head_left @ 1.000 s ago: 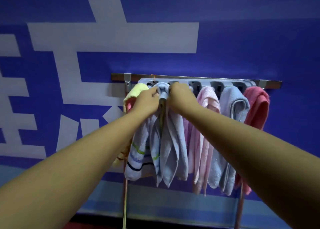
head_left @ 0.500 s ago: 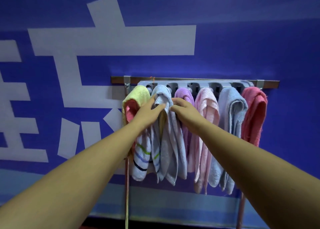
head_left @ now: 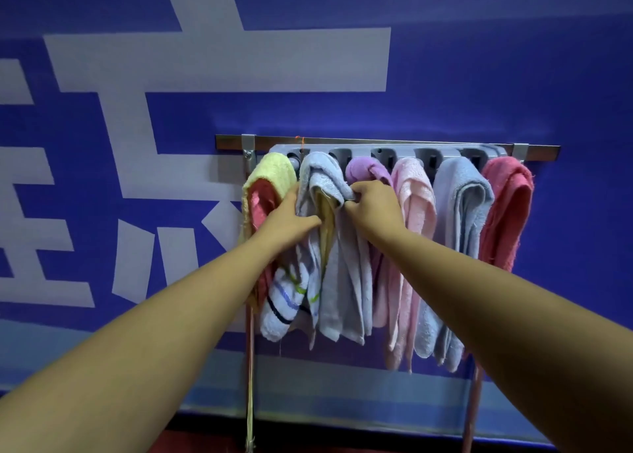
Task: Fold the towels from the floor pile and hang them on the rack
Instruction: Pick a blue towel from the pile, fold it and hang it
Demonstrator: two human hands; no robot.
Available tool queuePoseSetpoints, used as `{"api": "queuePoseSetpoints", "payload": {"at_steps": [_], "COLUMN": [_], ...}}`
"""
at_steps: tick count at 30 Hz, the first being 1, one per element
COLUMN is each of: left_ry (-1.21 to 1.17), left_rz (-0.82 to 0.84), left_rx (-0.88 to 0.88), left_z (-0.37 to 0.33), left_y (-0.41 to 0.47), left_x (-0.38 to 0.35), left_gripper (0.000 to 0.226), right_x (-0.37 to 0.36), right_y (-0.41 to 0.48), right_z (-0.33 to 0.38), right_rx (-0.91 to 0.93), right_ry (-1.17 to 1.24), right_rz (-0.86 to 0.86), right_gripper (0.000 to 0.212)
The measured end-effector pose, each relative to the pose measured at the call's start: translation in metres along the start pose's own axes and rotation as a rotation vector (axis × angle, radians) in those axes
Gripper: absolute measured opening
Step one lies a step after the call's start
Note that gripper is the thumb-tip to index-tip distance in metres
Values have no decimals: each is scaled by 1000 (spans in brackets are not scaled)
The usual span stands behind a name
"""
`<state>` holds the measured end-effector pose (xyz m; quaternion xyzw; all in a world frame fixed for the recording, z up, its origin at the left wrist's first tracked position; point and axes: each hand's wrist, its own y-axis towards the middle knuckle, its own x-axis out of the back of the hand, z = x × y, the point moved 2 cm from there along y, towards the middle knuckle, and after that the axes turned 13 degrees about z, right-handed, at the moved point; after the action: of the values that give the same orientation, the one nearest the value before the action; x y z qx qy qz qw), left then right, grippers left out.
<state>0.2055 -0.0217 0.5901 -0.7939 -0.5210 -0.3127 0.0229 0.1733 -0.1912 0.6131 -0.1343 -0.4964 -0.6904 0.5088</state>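
- A blue wall painted with large white characters fills the far side of the scene.
- A rack stands against it: a metal bar on two thin uprights, with a grey hook strip just under the bar.
- Six towels hang side by side from the strip. From left to right they are a yellow towel, a grey-blue towel, a purple towel, a pink towel, a light blue towel and a red towel.
- The grey-blue towel, second from the left, is draped over its hook with its folds falling well below the bar, and a yellowish inner layer shows between them.
- A striped white end hangs below the person's left wrist. It cannot be told whether this end belongs to the same towel.
- The person's bare forearms reach in from the near corners.
- The left hand holds the towel's left fold. Its thumb lies across the front and its fingers are tucked in beside the yellow towel.
- The right hand pinches the towel's right edge with curled fingers, just below the purple towel.
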Motion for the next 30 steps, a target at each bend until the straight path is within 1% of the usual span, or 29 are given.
{"api": "queuePoseSetpoints", "payload": {"at_steps": [1,3,4,5,6,7,8,9,10,13,14,15,16,17,18,20,21,22,24,26,27,28,30], "left_ry": [-150,-465,-582,-643,-644,-577,-493,-408,-378,-510,-511,-419,-308,-192,-101,-3,32,54,87,120,136,164,288], "left_rz": [30,85,98,114,131,150,138,111,69,-93,-105,-103,-126,-194,-264,-346,-356,-348,-286,-266,-301,-343,-401], "left_rx": [29,117,164,207,234,245,250,254,252,153,125,111,108,136,164,197,206,212,197,108,37,-43,-197], "left_z": [-2,-4,-4,-3,0,0,4,6,10,15,9,0,-5,-9,-10,-15,-17,-18,-20,-27,-33,-38,-52], "left_y": [-2,-3,-3,-6,-5,-7,-5,-5,-3,5,3,-1,-2,-2,1,2,1,0,-6,-15,-18,-20,-21], "left_x": [-5,-19,-25,-30,-33,-36,-37,-37,-34,-25,-25,-26,-28,-29,-28,-23,-20,-17,-13,-12,-9,-5,4], "left_gripper": [64,45,40,37,35,36,41,50,60,78,93,103,106,101,90,53,40,38,48,62,65,62,48], "right_x": [-2,-6,-7,-7,-6,-4,-3,-3,-2,-3,-3,-3,-2,-2,-2,3,5,7,9,8,7,4,0], "right_y": [-1,-3,-4,-4,-4,-5,-5,-5,-6,-7,-8,-9,-10,-13,-15,-20,-22,-24,-25,-22,-19,-15,-8], "right_z": [-1,-2,-2,-2,-2,-3,-4,-6,-8,-13,-13,-13,-12,-11,-10,-11,-14,-15,-15,-12,-10,-8,-3], "right_rx": [-4,-13,-28,-51,-60,-52,-40,-29,-22,-3,-8,-10,-7,0,10,13,1,-11,-10,5,5,1,-8], "right_ry": [-1,40,84,133,159,160,158,153,143,134,156,177,197,206,188,76,28,9,27,84,117,150,226], "right_rz": [-16,-8,-3,5,18,37,73,115,157,256,283,306,324,332,325,263,232,218,221,208,193,178,148], "right_gripper": [33,22,18,20,23,24,21,15,10,17,21,25,29,30,31,31,30,29,27,22,20,20,27]}}
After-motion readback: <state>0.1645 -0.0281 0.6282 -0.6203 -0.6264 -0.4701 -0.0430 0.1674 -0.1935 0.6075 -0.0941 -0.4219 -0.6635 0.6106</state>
